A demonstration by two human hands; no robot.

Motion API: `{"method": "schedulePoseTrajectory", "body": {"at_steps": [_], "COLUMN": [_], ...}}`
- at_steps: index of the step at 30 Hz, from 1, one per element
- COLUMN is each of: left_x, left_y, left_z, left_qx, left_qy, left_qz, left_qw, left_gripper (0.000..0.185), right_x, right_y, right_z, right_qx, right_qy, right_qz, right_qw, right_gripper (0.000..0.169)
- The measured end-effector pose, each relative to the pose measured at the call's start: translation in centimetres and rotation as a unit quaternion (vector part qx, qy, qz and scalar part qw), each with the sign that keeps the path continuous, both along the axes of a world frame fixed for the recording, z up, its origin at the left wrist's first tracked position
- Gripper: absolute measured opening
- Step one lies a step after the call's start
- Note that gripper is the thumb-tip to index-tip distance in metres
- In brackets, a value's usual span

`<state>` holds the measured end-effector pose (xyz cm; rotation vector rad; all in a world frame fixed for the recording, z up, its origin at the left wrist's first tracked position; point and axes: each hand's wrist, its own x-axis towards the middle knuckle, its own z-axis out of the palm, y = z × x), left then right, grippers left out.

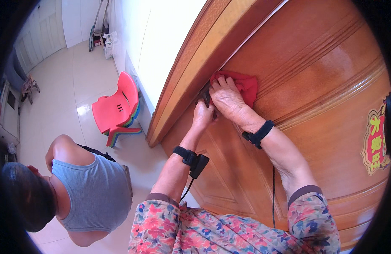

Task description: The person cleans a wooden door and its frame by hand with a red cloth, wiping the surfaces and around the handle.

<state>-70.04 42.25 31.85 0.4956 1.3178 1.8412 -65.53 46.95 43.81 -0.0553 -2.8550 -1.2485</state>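
Note:
A brown wooden door (309,104) with moulded panels fills the right side, beside its wooden frame (182,85). My right hand (226,95) presses a red cloth (247,87) against the door near its edge, fingers spread over the cloth. Just left of it, my left hand (203,114) is closed around part of a dark door handle (206,96), thumb up. Most of the handle is hidden by both hands. Each of my wrists wears a black strap, and the left one bears a small black device (199,165) with a cable.
A person in a grey tank top (93,190) is at the lower left, close to my left arm. Stacked plastic children's chairs (116,111), red on top, stand by the white wall. Farther off are a small stool (30,87) and mops (92,35). A sticker (374,141) is on the door.

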Motion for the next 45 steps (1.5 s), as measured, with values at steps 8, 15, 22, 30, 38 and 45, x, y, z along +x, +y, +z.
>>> {"method": "schedulePoseTrajectory", "body": {"at_steps": [8, 15, 22, 30, 38, 45], "left_x": [-0.4, -0.4, -0.8, -0.6, -0.8, -0.6], "left_y": [1.3, 0.0, 0.5, -0.1, -1.4, -0.9], "left_z": [-2.3, 0.1, -0.8, -0.7, 0.6, 0.5], "left_qx": [0.065, 0.110, 0.046, 0.078, 0.052, 0.061], "left_qy": [-0.024, -0.032, 0.046, -0.011, -0.022, 0.019], "left_qz": [0.013, 0.020, 0.011, -0.023, -0.058, -0.077], "left_qw": [0.998, 0.993, 0.998, 0.997, 0.997, 0.995], "left_gripper": [0.028, 0.034, 0.027, 0.026, 0.018, 0.017], "right_x": [0.2, -1.6, -1.0, 3.3, 2.8, 1.2], "right_y": [0.2, -1.3, -1.6, -1.9, -1.9, -1.6], "right_z": [-1.9, -1.9, -2.1, -0.7, 3.4, 1.4], "right_qx": [-0.088, -0.018, 0.026, 0.005, 0.027, 0.097], "right_qy": [-0.041, -0.051, -0.064, -0.093, -0.004, -0.037], "right_qz": [0.011, -0.038, -0.057, -0.029, -0.032, -0.088], "right_qw": [0.995, 0.998, 0.996, 0.995, 0.999, 0.991], "right_gripper": [0.035, 0.044, 0.033, 0.019, 0.014, 0.020]}}
